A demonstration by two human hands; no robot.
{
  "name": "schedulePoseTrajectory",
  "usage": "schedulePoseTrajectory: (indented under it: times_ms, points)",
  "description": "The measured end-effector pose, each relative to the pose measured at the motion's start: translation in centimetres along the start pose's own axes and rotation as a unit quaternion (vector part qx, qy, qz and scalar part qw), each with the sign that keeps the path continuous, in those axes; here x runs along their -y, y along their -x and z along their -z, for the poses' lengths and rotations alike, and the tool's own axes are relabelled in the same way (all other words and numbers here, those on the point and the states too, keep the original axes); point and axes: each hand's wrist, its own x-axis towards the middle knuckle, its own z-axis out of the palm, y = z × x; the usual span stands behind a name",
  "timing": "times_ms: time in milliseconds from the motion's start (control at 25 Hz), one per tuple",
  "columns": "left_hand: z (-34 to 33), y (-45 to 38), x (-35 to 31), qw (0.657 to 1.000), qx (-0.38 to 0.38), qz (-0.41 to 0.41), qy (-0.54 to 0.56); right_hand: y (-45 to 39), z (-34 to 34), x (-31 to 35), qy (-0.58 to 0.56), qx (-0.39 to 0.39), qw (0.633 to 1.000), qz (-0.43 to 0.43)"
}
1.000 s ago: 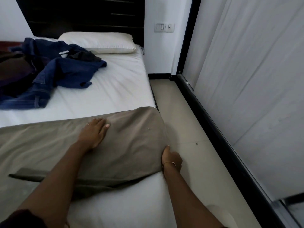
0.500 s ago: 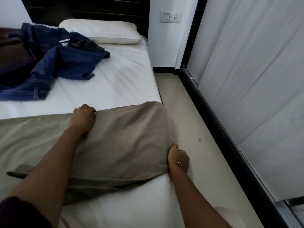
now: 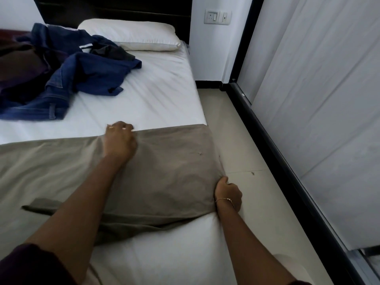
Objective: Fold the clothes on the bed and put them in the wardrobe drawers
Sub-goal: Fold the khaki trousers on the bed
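While the khaki garment (image 3: 164, 175) lay spread flat across the near part of the bed (image 3: 164, 95), both hands held it at opposite corners of its right-hand end, apparently to keep that end taut and square for a fold. The left hand (image 3: 119, 140) reached to the far edge of the cloth, its fingers curled down over that edge and pinching it against the white sheet. The right hand (image 3: 228, 194) gripped the near right corner where the fabric hung over the side of the mattress, fingers closed round the bunched cloth. A narrow strip of the same fabric trailed out to the near left, beneath the left forearm. Farther off on the left, a heap of blue denim clothes (image 3: 67, 79) waited unfolded, just beside a white pillow (image 3: 131, 36) at the head of the bed. Along the right ran the pale sliding doors of a wardrobe (image 3: 318, 99), shut as far as could be seen. No brand, label or legible writing showed anywhere.
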Motion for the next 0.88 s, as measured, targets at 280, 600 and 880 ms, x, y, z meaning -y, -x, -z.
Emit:
schedulePoseTrajectory:
  times_ms: [280, 600, 880]
  points:
    - [2.4, 5.7, -6.2, 0.956, 0.15, -0.243, 0.071, 0.4, 0.6, -0.5, -0.029, -0.014, 0.999, 0.021]
    - [8.0, 12.1, -5.1, 0.92, 0.355, -0.096, 0.138, 4.3, 1.4, -0.2, -0.047, -0.076, 0.995, 0.05]
    - [10.4, 14.1, -3.2, 0.908, 0.406, -0.052, -0.09, 12.7, -0.8, -0.2, -0.042, -0.019, 0.789, 0.612]
